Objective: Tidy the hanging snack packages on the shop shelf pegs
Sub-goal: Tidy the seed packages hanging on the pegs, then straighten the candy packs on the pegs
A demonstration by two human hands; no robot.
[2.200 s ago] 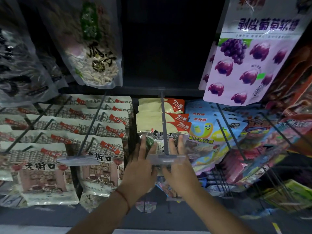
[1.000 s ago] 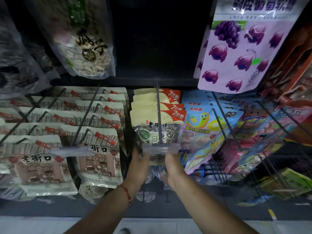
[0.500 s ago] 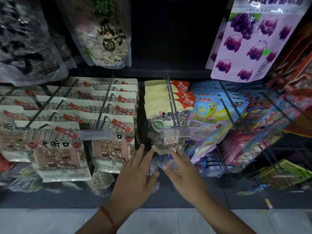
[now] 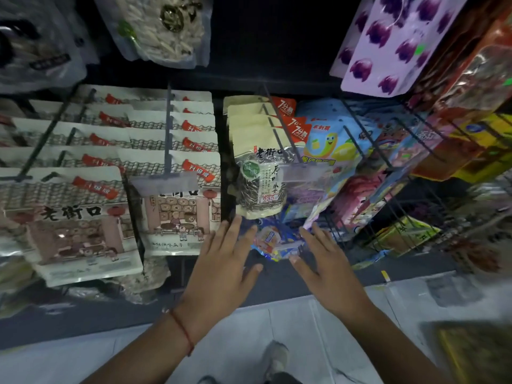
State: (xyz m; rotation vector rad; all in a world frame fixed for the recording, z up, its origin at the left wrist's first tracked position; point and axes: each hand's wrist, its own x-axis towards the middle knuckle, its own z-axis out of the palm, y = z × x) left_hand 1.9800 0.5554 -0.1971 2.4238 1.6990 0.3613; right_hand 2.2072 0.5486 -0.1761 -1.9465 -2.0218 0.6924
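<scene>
A: What takes up most of the view?

B: The rows of pale house-print packets [image 4: 83, 217] on the pegs at the left, several deep. Next in size, the purple grape bag [image 4: 393, 45] hanging upper right, and the blue cartoon bags [image 4: 329, 145] leaning on their peg beneath it.

A: And the packages being tidied?

B: The sunflower seed packets [image 4: 260, 173], a short row on the centre peg [image 4: 279, 126], between the house-print rows and the blue bags. The front one hangs slightly askew behind the clear price tag holder [image 4: 302, 173].

A: The hands?

B: Both are below that front packet. The left hand [image 4: 221, 270] has its fingers spread straight, tips just under the packet's bottom edge; the right hand [image 4: 329, 270] is likewise flat and splayed, holding nothing, over a small blue packet [image 4: 274, 242] on the row beneath (whether it touches that packet I cannot tell).

A: What could go wrong?

B: I judge a careless upward push could tilt the front packet further or slip it off the peg's end. The leaning blue bags sit just beside it, so a sideways nudge may snag them and drag both rows crooked.
</scene>
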